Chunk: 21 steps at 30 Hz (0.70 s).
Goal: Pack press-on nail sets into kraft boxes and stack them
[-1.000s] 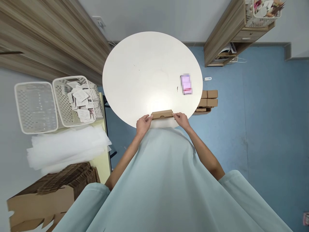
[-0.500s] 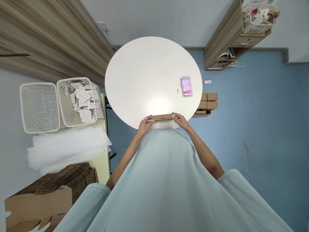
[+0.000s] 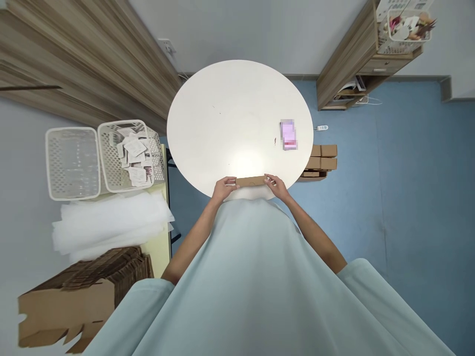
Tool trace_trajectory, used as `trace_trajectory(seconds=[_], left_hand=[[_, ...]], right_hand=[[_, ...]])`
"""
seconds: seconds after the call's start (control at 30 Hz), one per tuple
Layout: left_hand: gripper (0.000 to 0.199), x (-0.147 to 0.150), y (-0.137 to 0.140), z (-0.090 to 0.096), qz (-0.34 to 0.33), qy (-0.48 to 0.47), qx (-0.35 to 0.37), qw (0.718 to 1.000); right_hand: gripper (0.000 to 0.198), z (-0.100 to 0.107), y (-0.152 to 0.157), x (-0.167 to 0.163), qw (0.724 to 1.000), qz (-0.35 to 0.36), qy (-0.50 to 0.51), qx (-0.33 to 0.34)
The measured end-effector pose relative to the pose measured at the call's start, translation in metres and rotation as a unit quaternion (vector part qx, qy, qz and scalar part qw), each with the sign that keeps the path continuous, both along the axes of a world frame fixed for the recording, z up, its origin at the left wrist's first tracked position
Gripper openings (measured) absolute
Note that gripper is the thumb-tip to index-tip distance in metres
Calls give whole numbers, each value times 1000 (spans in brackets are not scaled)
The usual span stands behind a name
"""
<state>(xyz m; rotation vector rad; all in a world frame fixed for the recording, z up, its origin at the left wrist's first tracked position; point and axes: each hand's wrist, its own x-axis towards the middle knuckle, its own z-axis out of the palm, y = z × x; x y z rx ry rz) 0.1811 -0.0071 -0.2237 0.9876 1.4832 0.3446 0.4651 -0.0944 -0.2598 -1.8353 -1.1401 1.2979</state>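
blue floor (image 3: pixel 419 207) is spread from 3 to 4 o'clock, the table being taken as the dial. a pale shirt (image 3: pixel 256 277) is seen at 6. the white table (image 3: pixel 230 133) is set in the middle. a wood cabinet (image 3: pixel 351 64) is placed between 2 and 3. flat cartons (image 3: pixel 67 306) are stacked between 7 and 8, with white sheets (image 3: pixel 111 222) piled at 8. two white baskets (image 3: pixel 99 163) are lined up near 9; the one nearer the table is loaded with packets (image 3: pixel 135 151). small cartons (image 3: pixel 328 163) are piled just past 3.

one end of the box (image 3: pixel 251 181) is pinched by the left hand (image 3: pixel 223 189) near 7, the other by the right hand (image 3: pixel 276 187) at 5. the box is held lengthwise between them near the table's edge, just short of 6; whether it is rested on the top cannot be told. a pink thing (image 3: pixel 288 134), pixelated, is laid at 3. a dark red speck (image 3: pixel 275 141) is seen just inward of it.
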Motion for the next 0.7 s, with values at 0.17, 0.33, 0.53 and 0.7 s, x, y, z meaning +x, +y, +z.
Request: trace_trajectory(seconds=[0.17, 0.33, 0.53, 0.7], left_hand=[[55, 2, 3, 7, 2, 10, -3, 1000], [52, 8, -5, 12, 16, 19, -2, 1000], [46, 12, -25, 8, 14, 84, 30, 996], [45, 10, -51, 3, 14, 117, 28, 993]], right_hand=[[57, -6, 0, -1, 1000, -10, 10, -2], [59, -10, 0, -6, 999, -28, 21, -3], [52, -10, -9, -10, 998, -52, 15, -29], [47, -7, -36, -11, 999, -31, 3, 10]])
